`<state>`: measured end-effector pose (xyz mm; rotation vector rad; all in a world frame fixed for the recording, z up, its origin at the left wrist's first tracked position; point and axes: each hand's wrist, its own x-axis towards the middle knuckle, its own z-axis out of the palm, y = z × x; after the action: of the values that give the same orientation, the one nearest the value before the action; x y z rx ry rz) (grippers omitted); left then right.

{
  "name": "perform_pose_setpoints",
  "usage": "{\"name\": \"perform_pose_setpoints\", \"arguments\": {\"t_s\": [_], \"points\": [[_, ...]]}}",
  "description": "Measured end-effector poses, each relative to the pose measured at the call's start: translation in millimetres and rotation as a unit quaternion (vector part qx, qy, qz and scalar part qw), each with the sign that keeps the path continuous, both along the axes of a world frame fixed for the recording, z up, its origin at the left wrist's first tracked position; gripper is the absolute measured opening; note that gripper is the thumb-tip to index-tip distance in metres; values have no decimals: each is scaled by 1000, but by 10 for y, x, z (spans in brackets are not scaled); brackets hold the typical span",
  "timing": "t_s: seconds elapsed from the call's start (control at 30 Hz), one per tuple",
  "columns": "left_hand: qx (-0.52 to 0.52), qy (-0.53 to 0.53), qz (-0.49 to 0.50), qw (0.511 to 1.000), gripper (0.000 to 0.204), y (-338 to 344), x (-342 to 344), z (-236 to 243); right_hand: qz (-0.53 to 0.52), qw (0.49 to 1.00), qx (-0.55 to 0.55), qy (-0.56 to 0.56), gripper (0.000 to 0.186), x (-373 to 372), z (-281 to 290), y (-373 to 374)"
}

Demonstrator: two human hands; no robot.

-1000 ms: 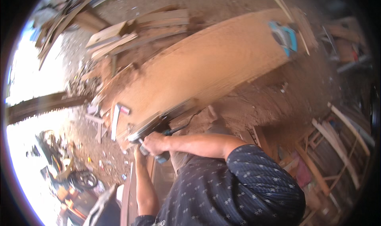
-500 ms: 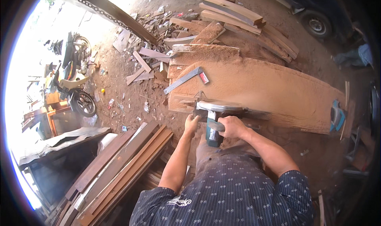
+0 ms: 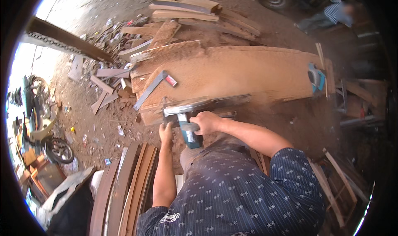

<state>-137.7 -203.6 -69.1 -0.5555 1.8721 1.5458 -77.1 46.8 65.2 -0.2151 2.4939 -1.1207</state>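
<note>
Shifted left in view vs 0.5 s ago: sawdust-covered wooden bench (image 3: 257,70) & teal-and-black handheld power tool (image 3: 192,141), latter at bench's near edge, toward L corner. R hand (image 3: 207,122) closed round its handle; L hand (image 3: 166,133) by its L end, can't tell if gripping. Grey metal L-shaped square (image 3: 149,90) near bench's L edge; its red-and-white label (image 3: 171,81) too small to read. White script (image 3: 170,217) on navy patterned shirt (image 3: 236,194).
</note>
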Motion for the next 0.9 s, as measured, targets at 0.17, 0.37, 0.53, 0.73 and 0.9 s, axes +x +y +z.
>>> {"name": "perform_pose_setpoints", "arguments": {"t_s": [0.17,0.37,0.53,0.73,0.9], "points": [[1,-32,0,1000,29,-129,-140,29,-8,1000,-6,5,30,-104,6,-137],[-2,-39,14,999,25,-391,-342,56,2,999,-14,28,30,-302,-16,-443],[-28,-45,40,998,21,-751,-571,57,29,999,-20,41,33,-554,-9,-813],[-31,34,-31,998,25,-721,-572,591,-46,994,-76,56,35,-467,338,-543],[61,131,-16,989,39,52,-82,995,-127,985,-110,41,34,112,969,611]]}}
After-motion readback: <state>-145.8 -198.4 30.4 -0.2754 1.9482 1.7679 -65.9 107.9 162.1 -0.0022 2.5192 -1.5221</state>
